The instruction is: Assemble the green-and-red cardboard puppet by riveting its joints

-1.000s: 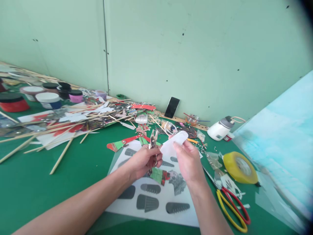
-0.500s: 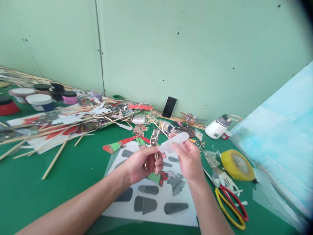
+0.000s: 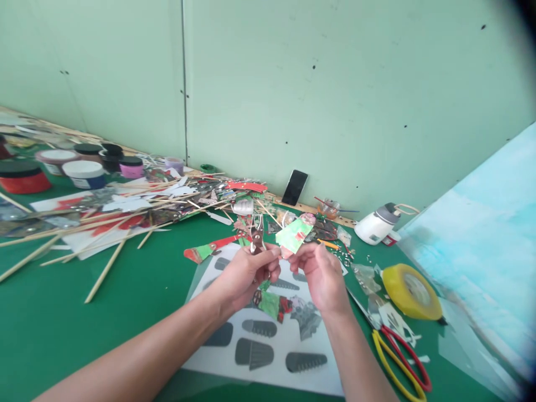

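Observation:
My left hand (image 3: 251, 271) is closed round metal punch pliers (image 3: 257, 237), whose jaws point up and away. Its thumb and finger also pinch the lower left edge of a flat cutout (image 3: 295, 233), coloured green with red and pink patches. My right hand (image 3: 321, 276) is at the cutout's lower right edge, fingers bent and thumb lifted off it; whether the fingertips touch it is hard to tell. Below both hands lies a white sheet printed with dark shapes (image 3: 255, 353). On it rest a green and red cutout (image 3: 270, 304) and a grey jagged cutout (image 3: 305, 318).
Red and yellow-handled scissors (image 3: 400, 357) and a yellow tape roll (image 3: 412, 291) lie right. A white bottle (image 3: 374, 225) stands behind. A phone (image 3: 295, 187) leans on the wall. Paint jars (image 3: 84, 174) and a pile of wooden sticks (image 3: 106, 271) with cutouts fill the left.
The cutout has been turned over from its white side to its coloured side. My right thumb has come off it. The view has shifted slightly.

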The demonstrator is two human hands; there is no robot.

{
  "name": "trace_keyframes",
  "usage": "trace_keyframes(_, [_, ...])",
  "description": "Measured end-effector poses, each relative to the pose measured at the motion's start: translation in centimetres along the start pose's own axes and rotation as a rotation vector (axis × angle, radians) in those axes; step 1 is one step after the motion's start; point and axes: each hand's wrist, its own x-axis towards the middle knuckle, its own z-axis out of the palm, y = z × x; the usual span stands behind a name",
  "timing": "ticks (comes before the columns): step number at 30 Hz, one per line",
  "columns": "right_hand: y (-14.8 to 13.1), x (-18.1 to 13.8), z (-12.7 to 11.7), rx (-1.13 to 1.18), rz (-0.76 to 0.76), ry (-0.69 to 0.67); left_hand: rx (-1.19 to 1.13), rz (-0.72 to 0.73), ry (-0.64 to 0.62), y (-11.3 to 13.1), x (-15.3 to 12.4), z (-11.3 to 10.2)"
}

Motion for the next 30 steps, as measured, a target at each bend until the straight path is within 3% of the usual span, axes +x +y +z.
trace_keyframes(11, [-1.6,-1.1,1.1,-0.429,-0.043,0.222,0.12,0.013,-0.05,-0.3,-0.4,0.3])
trace_keyframes(30, [-2.1,-1.3,1.0,-0.466,-0.047,0.152,0.137,0.103,-0.046,-0.9,-0.5,0.5])
